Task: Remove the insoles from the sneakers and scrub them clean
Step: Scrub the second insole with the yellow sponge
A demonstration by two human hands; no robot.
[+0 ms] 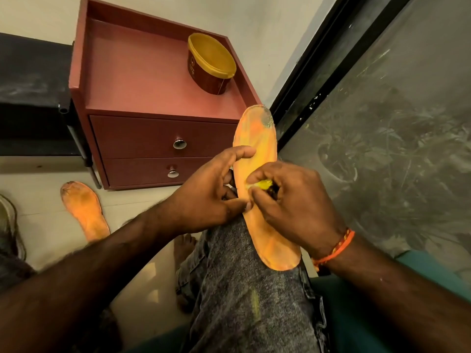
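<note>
Floor (51, 220) tiles pale; red cabinet (153, 98) against wall. Insole (257, 149) rests on knee (242, 263), long axis running away from the person. Left hand (206, 192) pinches its edge; right hand (293, 200) grips yellow scrubber (263, 184).

I'm looking at a reddish-brown two-drawer wooden cabinet (142, 103) against a plain pale wall (267, 19), pale tiled floor (46, 220) below, dark-framed glass door (382, 110) to the right.

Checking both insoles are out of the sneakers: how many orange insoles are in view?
2. One insole lies on the person's knee, held by the left hand while the right hand scrubs it. The second insole lies on the floor, left of the drawer cabinet. No others visible.
</note>
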